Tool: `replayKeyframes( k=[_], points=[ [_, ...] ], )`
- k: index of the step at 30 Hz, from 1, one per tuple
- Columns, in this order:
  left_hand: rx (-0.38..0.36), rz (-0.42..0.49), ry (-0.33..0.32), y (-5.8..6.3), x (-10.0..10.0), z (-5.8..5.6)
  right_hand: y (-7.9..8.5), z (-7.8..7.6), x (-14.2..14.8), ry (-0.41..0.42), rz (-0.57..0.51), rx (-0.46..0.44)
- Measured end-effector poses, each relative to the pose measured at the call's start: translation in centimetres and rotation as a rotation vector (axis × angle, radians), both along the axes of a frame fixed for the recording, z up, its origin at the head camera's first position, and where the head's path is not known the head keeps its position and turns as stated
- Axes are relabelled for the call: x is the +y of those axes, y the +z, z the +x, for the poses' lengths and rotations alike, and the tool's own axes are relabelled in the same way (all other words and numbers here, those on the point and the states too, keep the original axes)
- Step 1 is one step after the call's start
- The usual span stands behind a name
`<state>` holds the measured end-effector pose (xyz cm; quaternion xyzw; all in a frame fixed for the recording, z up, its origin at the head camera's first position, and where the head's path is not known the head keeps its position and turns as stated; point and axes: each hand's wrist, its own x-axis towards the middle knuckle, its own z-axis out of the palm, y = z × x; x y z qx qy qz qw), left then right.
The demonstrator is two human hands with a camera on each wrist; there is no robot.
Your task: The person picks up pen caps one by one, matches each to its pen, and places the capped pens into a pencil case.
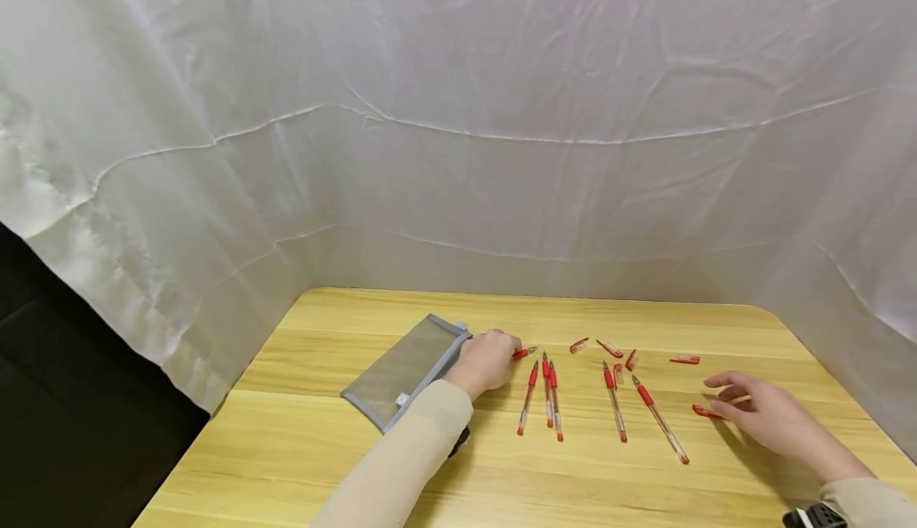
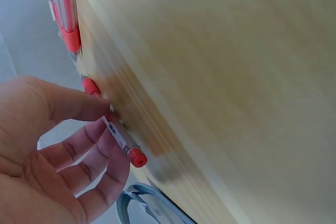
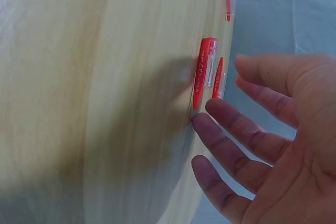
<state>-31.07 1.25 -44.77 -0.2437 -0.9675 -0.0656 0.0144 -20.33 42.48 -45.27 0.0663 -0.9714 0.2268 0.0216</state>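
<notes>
Thumb and fingers of my left hand pinch an uncapped red gel pen beside the mesh pouch. In the left wrist view, the pen's red end plug sticks out past the fingers of the left hand. My right hand hovers with loose, spread fingers by a red pen cap. The right wrist view shows that cap lying on the wood, apart from the right hand, with another cap behind it.
Several uncapped red pens lie between the hands, tips pointing away. Beyond them, several loose caps are scattered. A grey mesh zip pouch lies left on the wooden table. White curtains hang behind the table.
</notes>
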Motion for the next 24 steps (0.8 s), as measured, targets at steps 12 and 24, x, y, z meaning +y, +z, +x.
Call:
replayKeyframes(
  k=[12, 24],
  points=[
    [-0.012, 0.035, -0.013, 0.1, -1.0, 0.3, 0.3, -0.6, -0.4, 0.070, 0.067, -0.072],
    [0.025, 0.094, -0.050, 0.8, -2.5, 1.4, 0.8, -0.9, -1.5, 0.113, 0.141, -0.072]
  ],
)
